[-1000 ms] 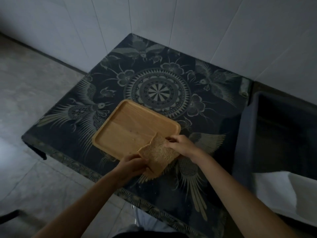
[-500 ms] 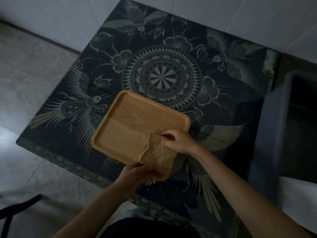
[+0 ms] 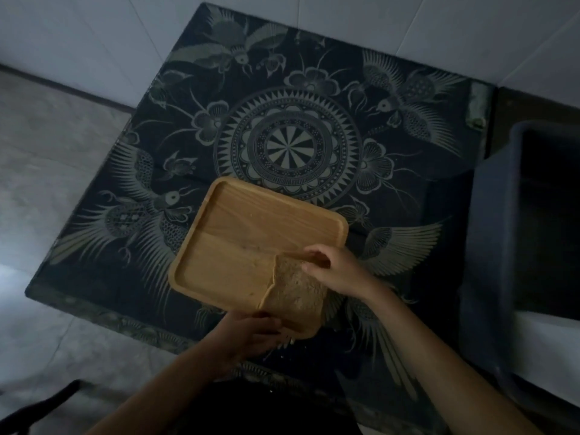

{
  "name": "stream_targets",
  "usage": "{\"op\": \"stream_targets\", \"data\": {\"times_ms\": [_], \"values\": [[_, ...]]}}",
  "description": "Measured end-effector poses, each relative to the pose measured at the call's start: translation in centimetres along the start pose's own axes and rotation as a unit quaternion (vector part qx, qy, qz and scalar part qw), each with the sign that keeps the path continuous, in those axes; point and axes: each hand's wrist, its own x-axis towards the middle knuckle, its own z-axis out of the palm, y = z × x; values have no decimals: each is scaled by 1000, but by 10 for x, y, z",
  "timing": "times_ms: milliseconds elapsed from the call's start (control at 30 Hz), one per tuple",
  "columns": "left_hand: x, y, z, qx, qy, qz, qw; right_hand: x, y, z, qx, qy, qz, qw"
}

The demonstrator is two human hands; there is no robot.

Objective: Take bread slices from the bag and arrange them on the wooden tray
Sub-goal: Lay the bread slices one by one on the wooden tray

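Note:
A brown bread slice (image 3: 298,293) hangs tilted over the near right corner of the wooden tray (image 3: 238,237), which lies on the dark patterned table. My left hand (image 3: 251,332) grips the slice's near edge from below. My right hand (image 3: 332,270) pinches its far right edge. The tray's surface shows only a few crumbs. No bread bag is in view.
The table (image 3: 295,146) has a mandala and bird pattern and stands against a white tiled wall. A dark bin (image 3: 514,233) sits close on the right, with something white (image 3: 552,350) below it. Grey floor lies to the left. A dark chair part (image 3: 40,406) shows at bottom left.
Both hands have carried the slice a little farther over the tray's near right corner. The camera has tipped down and closer, so the table fills more of the view.

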Motion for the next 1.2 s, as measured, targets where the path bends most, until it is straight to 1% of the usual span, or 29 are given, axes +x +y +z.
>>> {"op": "stream_targets", "data": {"times_ms": [100, 200, 267, 333, 400, 500, 600, 733, 833, 933, 1067, 1200], "values": [[-5, 18, -19, 130, 12, 6, 991, -16, 9, 3, 77, 90, 17, 993], [-1, 37, -33, 258, 31, 34, 965, -36, 15, 13, 157, 182, 46, 970], [8, 48, -39, 312, 45, 80, 946, -47, 14, 21, 223, 219, 87, 946], [18, 56, -42, 351, 41, 149, 924, -56, 12, 30, 283, 247, 124, 918], [26, 62, -40, 357, 19, 200, 912, -60, 12, 40, 308, 271, 149, 900], [36, 65, -31, 348, 16, 232, 908, -64, 10, 55, 313, 277, 179, 891], [44, 65, -24, 346, 19, 232, 909, -66, 7, 70, 314, 277, 173, 892], [46, 62, -20, 373, 14, 236, 897, -68, -2, 84, 315, 268, 157, 897], [45, 61, -19, 383, 19, 245, 891, -71, -9, 90, 294, 303, 163, 891], [43, 56, -18, 362, 24, 259, 895, -74, -16, 94, 275, 333, 161, 888], [40, 48, -19, 311, 28, 276, 909, -77, -23, 95, 276, 343, 134, 888], [37, 46, -22, 247, 2, 300, 921, -79, -28, 91, 286, 342, 101, 890]]}}
